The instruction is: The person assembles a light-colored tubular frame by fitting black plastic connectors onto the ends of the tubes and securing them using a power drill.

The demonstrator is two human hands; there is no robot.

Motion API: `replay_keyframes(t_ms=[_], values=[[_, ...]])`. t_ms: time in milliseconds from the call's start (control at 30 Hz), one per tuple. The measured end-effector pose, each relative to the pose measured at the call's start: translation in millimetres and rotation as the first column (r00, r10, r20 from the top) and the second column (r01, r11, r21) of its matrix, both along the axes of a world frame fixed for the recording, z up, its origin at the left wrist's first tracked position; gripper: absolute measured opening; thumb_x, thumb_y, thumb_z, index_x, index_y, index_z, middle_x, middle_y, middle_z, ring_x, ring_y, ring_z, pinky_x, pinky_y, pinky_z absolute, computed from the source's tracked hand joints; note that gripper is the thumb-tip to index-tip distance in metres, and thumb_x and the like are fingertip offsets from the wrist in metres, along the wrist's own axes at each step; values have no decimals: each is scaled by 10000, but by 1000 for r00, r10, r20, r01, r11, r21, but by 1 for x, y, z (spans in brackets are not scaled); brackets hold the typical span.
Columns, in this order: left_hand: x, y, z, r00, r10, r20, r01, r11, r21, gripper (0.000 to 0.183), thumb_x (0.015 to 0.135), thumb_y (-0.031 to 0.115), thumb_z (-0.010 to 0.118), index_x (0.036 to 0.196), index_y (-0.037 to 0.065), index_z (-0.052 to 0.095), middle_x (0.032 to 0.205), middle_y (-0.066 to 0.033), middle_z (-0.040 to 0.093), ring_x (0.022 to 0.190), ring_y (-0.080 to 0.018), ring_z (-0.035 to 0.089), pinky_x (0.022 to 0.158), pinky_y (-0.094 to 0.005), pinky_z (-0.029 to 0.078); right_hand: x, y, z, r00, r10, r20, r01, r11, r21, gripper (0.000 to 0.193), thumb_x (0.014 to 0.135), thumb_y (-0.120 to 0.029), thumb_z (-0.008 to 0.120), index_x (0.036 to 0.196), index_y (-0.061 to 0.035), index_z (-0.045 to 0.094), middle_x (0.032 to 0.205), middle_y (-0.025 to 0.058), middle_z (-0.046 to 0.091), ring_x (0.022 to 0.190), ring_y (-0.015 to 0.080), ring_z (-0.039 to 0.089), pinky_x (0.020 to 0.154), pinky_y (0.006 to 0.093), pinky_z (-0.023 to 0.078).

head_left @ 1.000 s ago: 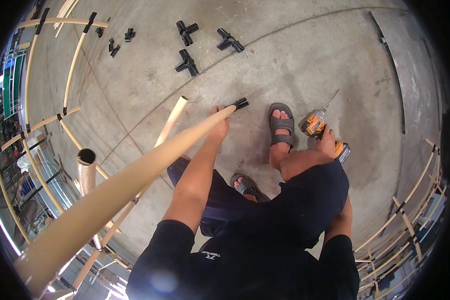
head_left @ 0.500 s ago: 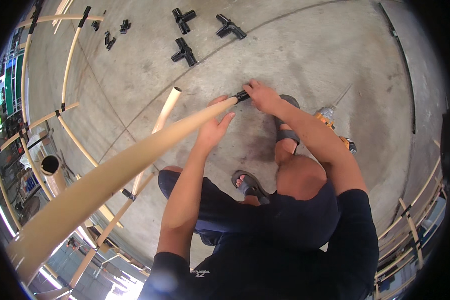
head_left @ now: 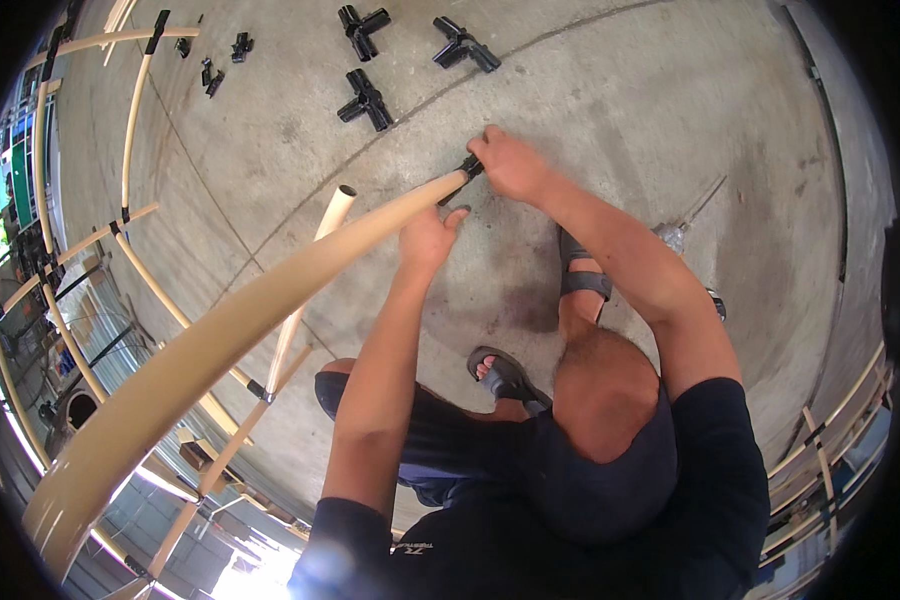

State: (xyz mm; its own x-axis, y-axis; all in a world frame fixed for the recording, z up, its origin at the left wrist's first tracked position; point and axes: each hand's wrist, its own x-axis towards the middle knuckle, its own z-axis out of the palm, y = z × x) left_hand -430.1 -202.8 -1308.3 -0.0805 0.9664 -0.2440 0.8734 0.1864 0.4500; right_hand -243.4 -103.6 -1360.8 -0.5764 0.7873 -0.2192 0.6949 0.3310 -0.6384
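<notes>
A long cream pipe point(head_left: 270, 300) slants from the lower left up to the middle, its far end at a black pipe connector point(head_left: 472, 166). My right hand point(head_left: 513, 168) is closed on this connector, with part of it hidden under the fingers. Just below the same end, my left hand point(head_left: 430, 238) grips the pipe from beneath; its fingers are hidden behind the pipe and its thumb sticks out. A black part of the connector shows between the thumb and the pipe.
Three black multi-way connectors point(head_left: 365, 100) lie on the concrete floor ahead, with smaller black clamp pieces point(head_left: 241, 47) farther left. A cream pipe frame point(head_left: 130, 130) stands at the left, beside an upright pipe point(head_left: 337, 208). Behind my right forearm lies a partly hidden power drill point(head_left: 672, 235).
The pipe's far end and my right hand have moved up and slightly left. My left hand's fingers have gone out of sight behind the pipe. The drill is now more hidden by my forearm.
</notes>
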Motion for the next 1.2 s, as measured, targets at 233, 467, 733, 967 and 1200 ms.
replay_keyframes(t_ms=[233, 467, 733, 967, 1200], values=[[-9, 0, -24, 995, -90, -44, 90, 996, -13, 312, 824, 119, 733, 1112, 48, 637, 1092, -173, 621, 1030, -408, 582, 893, -499, 479, 1, -18, -2, 868, -453, -203, 321, 825, -466, 434, 849, -97, 684, 1262, 12, 607, 1079, 212, 690, 1007, 353, 675, 868, 439, 526], [0, -4, -26, 995, -13, 104, 6, 998, 63, 322, 828, 103, 718, 1138, 61, 639, 1142, -181, 603, 1025, -404, 578, 899, -498, 486, 4, -23, 0, 727, -624, -286, 338, 688, -642, 336, 914, -113, 645, 1231, -3, 628, 999, 154, 717, 924, 266, 685, 833, 373, 528], [3, -4, -16, 974, -226, -19, 226, 960, 165, 360, 789, 162, 778, 1108, 65, 643, 1092, -156, 614, 997, -382, 592, 859, -466, 501, 8, -52, -9, 578, -722, -380, 223, 587, -778, 387, 957, -28, 559, 1342, -70, 537, 1004, 83, 681, 851, 176, 639, 800, 325, 525], [-15, -7, -30, 889, 209, 408, -110, 961, -254, 291, 879, 148, 738, 1128, 29, 646, 962, -90, 651, 911, -179, 614, 813, -314, 505, 9, -68, 0, 558, -782, -279, 167, 434, -885, 381, 978, -17, 522, 1355, -67, 523, 1053, 91, 636, 765, 151, 624, 689, 317, 536], [-15, 10, -7, 784, 348, 514, -50, 861, -507, 252, 1010, 214, 595, 1168, 27, 656, 1035, -40, 660, 945, -126, 574, 838, -306, 489, 21, -46, -4, 487, -759, -433, 46, 517, -855, 342, 1027, -104, 518, 1369, -95, 520, 1025, 68, 635, 742, 122, 623, 667, 298, 546]])
